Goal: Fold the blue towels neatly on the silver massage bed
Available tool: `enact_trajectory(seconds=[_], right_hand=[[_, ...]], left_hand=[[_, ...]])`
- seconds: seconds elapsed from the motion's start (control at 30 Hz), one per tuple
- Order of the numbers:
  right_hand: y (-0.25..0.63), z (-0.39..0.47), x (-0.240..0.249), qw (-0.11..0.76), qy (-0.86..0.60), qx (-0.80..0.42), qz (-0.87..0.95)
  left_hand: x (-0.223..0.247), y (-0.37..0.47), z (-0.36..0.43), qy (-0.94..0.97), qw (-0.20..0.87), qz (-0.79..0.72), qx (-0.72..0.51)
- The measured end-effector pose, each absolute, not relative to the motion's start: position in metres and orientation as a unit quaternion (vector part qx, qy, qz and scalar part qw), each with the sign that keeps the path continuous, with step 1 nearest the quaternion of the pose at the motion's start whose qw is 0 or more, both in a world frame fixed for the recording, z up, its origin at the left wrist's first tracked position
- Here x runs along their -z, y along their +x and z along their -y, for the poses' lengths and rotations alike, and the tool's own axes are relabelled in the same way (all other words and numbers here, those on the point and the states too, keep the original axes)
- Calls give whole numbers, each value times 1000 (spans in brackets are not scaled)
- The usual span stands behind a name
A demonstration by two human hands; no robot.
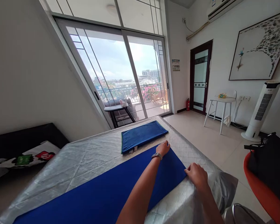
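A long strip of blue cloth (102, 189) lies flat across the silvery quilted mattress cover, running from the lower left to the middle. At its far right corner is my left hand (163, 148), wearing a wristwatch, its fingers curled closed at the cloth's edge. My right hand (197, 175) pinches the near right corner between thumb and fingers. Just beyond the strip, apart from it, rests a folded blue cloth (143, 135) with green edging and small white tags on its near side.
The mattress (84, 161) has a shiny plastic-like cover. A printed white bag (35, 155) lies at the left. On the right are a red chair (254, 177) with a black bag (270, 161), a tower fan (261, 112) and a white stool (221, 101). Ahead, a black-legged stool (116, 109) stands by the glass door.
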State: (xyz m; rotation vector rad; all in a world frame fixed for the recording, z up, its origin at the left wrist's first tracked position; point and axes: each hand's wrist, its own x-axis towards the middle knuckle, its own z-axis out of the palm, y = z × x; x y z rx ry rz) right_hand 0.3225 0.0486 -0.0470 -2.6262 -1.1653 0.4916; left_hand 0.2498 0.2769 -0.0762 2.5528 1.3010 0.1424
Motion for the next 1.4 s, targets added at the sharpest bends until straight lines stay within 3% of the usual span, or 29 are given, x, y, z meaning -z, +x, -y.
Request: enact_trajectory(seconds=[0.17,0.5,0.83,1.1,1.27,1.4], right_hand=[[326,-50,49,161,-885,-184,396],[326,-50,37,349,-809,-236,410],[283,-42,14,329,-745,-210,541],[213,-50,22,336,-646,-170,664],[146,-58,42,389,-538,-172,727],[79,-77,46,379,-456,-163,789]], left_hand=[[78,262,-291,864,123,-487,-29],[79,275,-306,816,125,-563,-30],[65,244,-329,813,137,-559,-88],[41,155,-344,810,168,-540,-154],[27,58,-346,783,217,-551,-190],[13,-34,-348,745,243,-582,-215]])
